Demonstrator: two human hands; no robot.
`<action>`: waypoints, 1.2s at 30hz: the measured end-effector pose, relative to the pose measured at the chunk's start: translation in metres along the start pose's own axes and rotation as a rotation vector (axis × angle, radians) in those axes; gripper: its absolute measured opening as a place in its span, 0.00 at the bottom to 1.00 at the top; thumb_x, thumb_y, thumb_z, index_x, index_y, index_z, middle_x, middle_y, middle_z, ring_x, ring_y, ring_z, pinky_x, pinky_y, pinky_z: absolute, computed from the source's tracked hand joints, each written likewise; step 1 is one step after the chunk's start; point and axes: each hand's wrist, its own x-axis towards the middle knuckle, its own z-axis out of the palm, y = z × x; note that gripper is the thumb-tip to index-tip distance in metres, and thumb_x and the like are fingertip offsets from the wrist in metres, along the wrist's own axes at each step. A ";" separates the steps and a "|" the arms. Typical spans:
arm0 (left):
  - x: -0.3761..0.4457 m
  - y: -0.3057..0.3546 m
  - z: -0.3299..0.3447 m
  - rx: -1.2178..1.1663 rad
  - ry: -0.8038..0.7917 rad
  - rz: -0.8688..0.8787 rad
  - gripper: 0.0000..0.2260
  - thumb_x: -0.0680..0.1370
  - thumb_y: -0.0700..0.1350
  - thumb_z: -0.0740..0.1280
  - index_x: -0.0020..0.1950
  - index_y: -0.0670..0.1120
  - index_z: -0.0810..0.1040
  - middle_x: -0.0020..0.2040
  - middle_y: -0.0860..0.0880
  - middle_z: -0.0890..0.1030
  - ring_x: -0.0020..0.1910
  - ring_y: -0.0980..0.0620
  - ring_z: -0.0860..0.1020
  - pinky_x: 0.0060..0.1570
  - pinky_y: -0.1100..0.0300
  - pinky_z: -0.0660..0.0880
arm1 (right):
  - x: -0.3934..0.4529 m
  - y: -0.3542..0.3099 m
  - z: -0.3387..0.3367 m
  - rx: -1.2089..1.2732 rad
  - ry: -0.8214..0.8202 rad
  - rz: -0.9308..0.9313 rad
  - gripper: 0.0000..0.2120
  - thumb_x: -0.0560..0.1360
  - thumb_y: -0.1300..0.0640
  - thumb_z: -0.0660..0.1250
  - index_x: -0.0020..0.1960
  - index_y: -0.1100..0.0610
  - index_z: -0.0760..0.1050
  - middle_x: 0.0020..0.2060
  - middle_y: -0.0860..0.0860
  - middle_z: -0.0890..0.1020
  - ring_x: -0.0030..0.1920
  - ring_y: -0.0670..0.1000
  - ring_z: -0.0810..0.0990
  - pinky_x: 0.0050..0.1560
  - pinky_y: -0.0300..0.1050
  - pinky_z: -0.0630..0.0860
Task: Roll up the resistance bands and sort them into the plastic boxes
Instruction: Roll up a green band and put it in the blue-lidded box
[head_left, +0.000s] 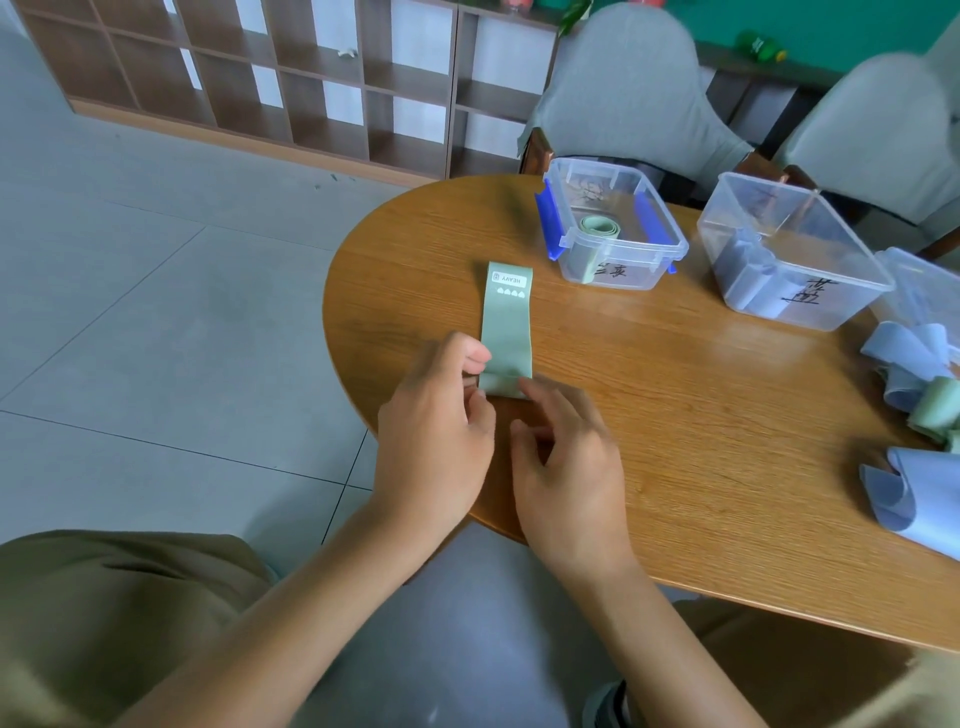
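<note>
Near the desk (649, 415) edge, a green band (508, 332) lies flat, well short of the blue-clipped box (613, 228). Left hand (436, 441) and right hand (566, 467) pinch its near end, starting the roll; next comes tight, even rolling toward that box.

Green resistance band (508, 322) flat on table, near end folded — rolled green band (598, 227) in blue-latched box (613, 260)
</note>
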 end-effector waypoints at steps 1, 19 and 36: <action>0.001 -0.001 0.000 0.022 -0.003 0.026 0.14 0.74 0.34 0.65 0.55 0.49 0.76 0.52 0.57 0.80 0.50 0.55 0.82 0.46 0.49 0.78 | 0.000 0.001 0.002 -0.030 0.003 -0.015 0.19 0.76 0.66 0.66 0.67 0.58 0.77 0.63 0.51 0.78 0.60 0.50 0.79 0.60 0.46 0.77; 0.010 -0.013 -0.008 0.493 -0.240 0.301 0.23 0.75 0.40 0.57 0.69 0.45 0.78 0.68 0.47 0.78 0.63 0.42 0.78 0.50 0.48 0.82 | 0.030 -0.001 0.009 -0.428 -0.204 -0.012 0.26 0.79 0.55 0.55 0.78 0.55 0.63 0.72 0.54 0.69 0.72 0.57 0.62 0.69 0.54 0.65; 0.033 -0.014 -0.001 0.544 -0.313 0.164 0.24 0.82 0.42 0.56 0.78 0.55 0.66 0.77 0.50 0.67 0.76 0.45 0.61 0.59 0.48 0.75 | 0.025 -0.004 0.010 -0.453 -0.165 -0.258 0.27 0.78 0.58 0.50 0.76 0.62 0.66 0.73 0.54 0.71 0.75 0.54 0.66 0.69 0.47 0.66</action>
